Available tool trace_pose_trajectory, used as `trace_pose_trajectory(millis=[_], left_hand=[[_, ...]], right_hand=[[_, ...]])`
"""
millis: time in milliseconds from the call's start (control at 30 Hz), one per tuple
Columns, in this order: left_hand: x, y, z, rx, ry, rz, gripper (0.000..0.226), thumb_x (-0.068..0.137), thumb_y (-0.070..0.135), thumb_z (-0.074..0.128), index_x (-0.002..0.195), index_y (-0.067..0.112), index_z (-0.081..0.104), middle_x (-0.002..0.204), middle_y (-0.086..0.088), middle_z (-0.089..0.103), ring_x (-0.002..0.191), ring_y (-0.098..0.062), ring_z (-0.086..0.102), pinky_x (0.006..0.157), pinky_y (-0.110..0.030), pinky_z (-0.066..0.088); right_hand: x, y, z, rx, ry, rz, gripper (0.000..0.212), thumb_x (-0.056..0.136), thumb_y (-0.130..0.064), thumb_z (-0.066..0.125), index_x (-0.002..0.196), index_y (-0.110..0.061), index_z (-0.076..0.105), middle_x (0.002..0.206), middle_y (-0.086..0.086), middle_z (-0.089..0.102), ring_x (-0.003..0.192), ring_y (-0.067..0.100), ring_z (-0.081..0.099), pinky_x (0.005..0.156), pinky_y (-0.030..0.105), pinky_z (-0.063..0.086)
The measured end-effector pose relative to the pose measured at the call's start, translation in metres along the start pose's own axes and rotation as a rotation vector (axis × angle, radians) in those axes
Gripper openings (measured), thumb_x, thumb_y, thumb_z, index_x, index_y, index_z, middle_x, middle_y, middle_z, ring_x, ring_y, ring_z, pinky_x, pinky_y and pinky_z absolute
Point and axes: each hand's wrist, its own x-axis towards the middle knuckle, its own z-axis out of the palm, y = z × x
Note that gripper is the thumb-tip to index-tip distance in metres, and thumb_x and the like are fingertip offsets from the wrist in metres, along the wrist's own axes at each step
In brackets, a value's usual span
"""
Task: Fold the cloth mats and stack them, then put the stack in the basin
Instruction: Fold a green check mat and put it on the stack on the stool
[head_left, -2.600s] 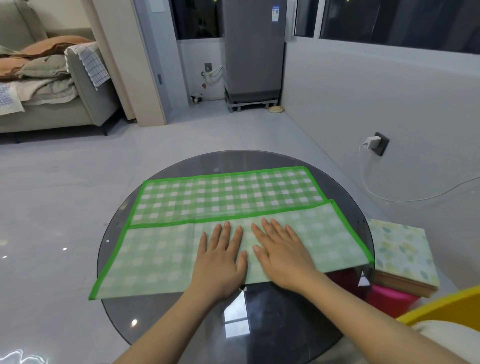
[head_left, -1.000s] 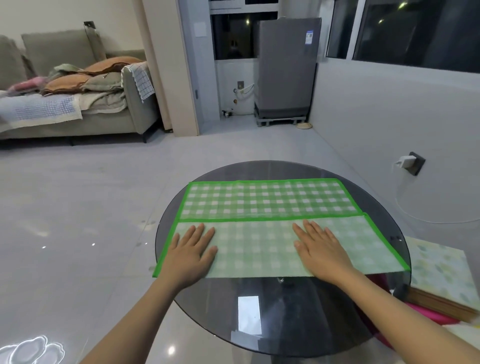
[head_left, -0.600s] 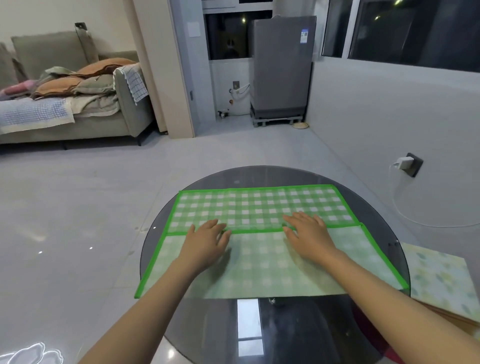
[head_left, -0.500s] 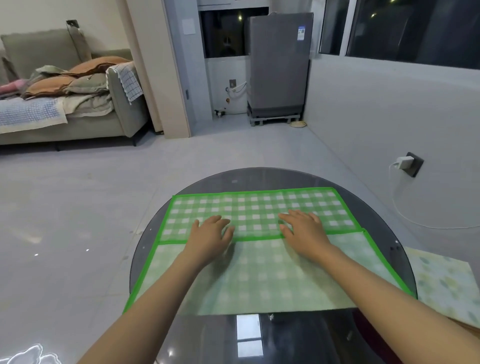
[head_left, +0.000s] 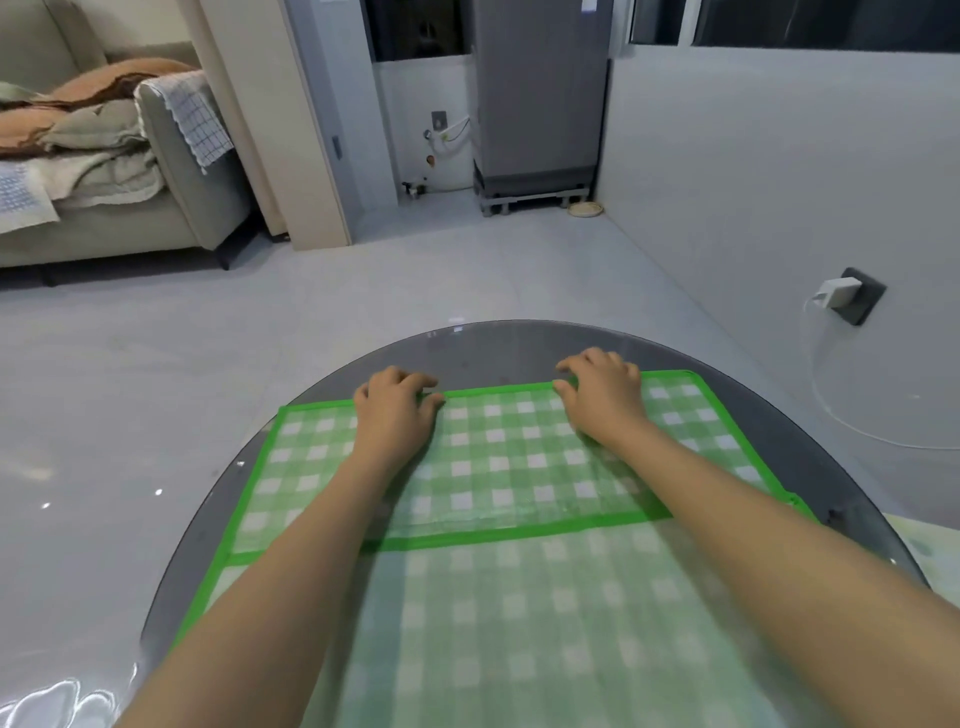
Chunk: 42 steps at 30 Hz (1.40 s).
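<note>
Gripping 1 green cloth mat (head_left: 511, 467) w/ 2 hands: left hand (head_left: 396, 410), right hand (head_left: 602, 396).

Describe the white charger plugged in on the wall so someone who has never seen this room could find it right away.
Start at the round glass table and look right to the grey wall. Low on it sits a dark socket plate, and the white charger is plugged into it. It alone trails a thin white cable to the floor.

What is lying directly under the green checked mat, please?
The green checked mat lies on a round dark glass table, bare along its far rim. Whatever lies beneath the covered part cannot be seen.
</note>
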Motion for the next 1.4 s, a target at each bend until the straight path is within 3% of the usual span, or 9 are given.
trace_pose_trajectory(millis=[167, 333, 500, 633, 733, 800, 1033, 1167, 1400], left_hand=[[0.009, -0.001, -0.001, -0.037, 0.015, -0.045, 0.016, 0.086, 0.033, 0.064, 0.096, 0.022, 0.07, 0.103, -0.006, 0.056, 0.112, -0.026, 0.045, 0.098, -0.035, 0.025], [0.006, 0.008, -0.027, -0.149, 0.061, -0.008, 0.009, 0.083, 0.029, 0.068, 0.082, 0.021, 0.071, 0.094, 0.0, 0.065, 0.1, -0.02, 0.056, 0.097, -0.036, 0.028], [-0.018, 0.03, -0.086, -0.129, 0.113, 0.139, 0.011, 0.082, 0.033, 0.07, 0.078, 0.023, 0.071, 0.083, 0.009, 0.071, 0.083, -0.01, 0.061, 0.087, -0.026, 0.019], [-0.055, 0.042, -0.131, -0.164, 0.047, 0.204, 0.009, 0.078, 0.029, 0.074, 0.074, 0.021, 0.073, 0.075, 0.011, 0.071, 0.075, -0.005, 0.062, 0.091, -0.029, 0.033], [-0.093, 0.048, -0.158, -0.21, -0.06, 0.197, 0.007, 0.076, 0.024, 0.077, 0.071, 0.023, 0.072, 0.067, 0.02, 0.065, 0.066, 0.01, 0.058, 0.07, -0.01, 0.039], [-0.122, 0.051, -0.169, -0.202, -0.099, 0.179, 0.01, 0.075, 0.024, 0.078, 0.069, 0.028, 0.07, 0.067, 0.02, 0.065, 0.065, 0.012, 0.058, 0.063, -0.007, 0.04], [-0.219, 0.042, -0.154, -0.14, -0.176, 0.17, 0.004, 0.075, 0.03, 0.076, 0.072, 0.029, 0.073, 0.071, 0.016, 0.065, 0.069, -0.003, 0.06, 0.07, -0.025, 0.048], [-0.248, 0.033, -0.133, -0.146, -0.256, 0.152, 0.004, 0.076, 0.03, 0.076, 0.075, 0.026, 0.075, 0.072, 0.017, 0.062, 0.07, -0.002, 0.059, 0.072, -0.022, 0.047], [-0.261, 0.024, -0.123, -0.121, -0.308, 0.191, 0.002, 0.075, 0.028, 0.076, 0.077, 0.027, 0.075, 0.073, 0.016, 0.06, 0.07, -0.001, 0.056, 0.067, -0.014, 0.043]], right_hand=[[0.01, -0.001, 0.0, 0.068, 0.005, 0.056, 0.011, 0.092, -0.028, 0.053, 0.095, -0.023, 0.061, 0.112, 0.001, 0.054, 0.114, 0.023, 0.04, 0.094, 0.033, 0.023], [0.0, -0.002, -0.027, 0.175, 0.073, 0.016, 0.011, 0.091, -0.028, 0.054, 0.091, -0.022, 0.063, 0.104, -0.003, 0.059, 0.111, 0.02, 0.042, 0.091, 0.031, 0.021], [-0.026, -0.012, -0.087, 0.199, 0.111, -0.077, 0.011, 0.091, -0.028, 0.056, 0.086, -0.023, 0.064, 0.097, -0.008, 0.064, 0.106, 0.017, 0.044, 0.084, 0.028, 0.017], [-0.067, -0.022, -0.135, 0.154, 0.044, -0.164, 0.01, 0.092, -0.029, 0.056, 0.086, -0.023, 0.061, 0.092, -0.008, 0.061, 0.102, 0.015, 0.045, 0.09, 0.03, 0.021], [-0.11, -0.023, -0.161, 0.209, -0.083, -0.214, 0.008, 0.091, -0.028, 0.058, 0.084, -0.023, 0.06, 0.091, -0.008, 0.062, 0.096, 0.013, 0.049, 0.094, 0.032, 0.035], [-0.139, -0.022, -0.168, 0.252, -0.132, -0.232, 0.008, 0.089, -0.025, 0.059, 0.081, -0.025, 0.059, 0.089, -0.008, 0.062, 0.088, 0.012, 0.055, 0.083, 0.032, 0.046], [-0.22, -0.008, -0.152, 0.252, -0.239, -0.276, 0.024, 0.087, -0.023, 0.062, 0.07, -0.035, 0.05, 0.08, -0.014, 0.058, 0.078, -0.001, 0.051, 0.07, 0.017, 0.039], [-0.244, 0.005, -0.124, 0.189, -0.319, -0.265, 0.027, 0.086, -0.029, 0.062, 0.069, -0.039, 0.045, 0.087, -0.013, 0.057, 0.089, 0.005, 0.053, 0.084, 0.027, 0.044], [-0.265, 0.012, -0.103, 0.178, -0.344, -0.296, 0.028, 0.086, -0.031, 0.063, 0.07, -0.041, 0.041, 0.09, -0.015, 0.054, 0.093, 0.008, 0.047, 0.085, 0.022, 0.039]])
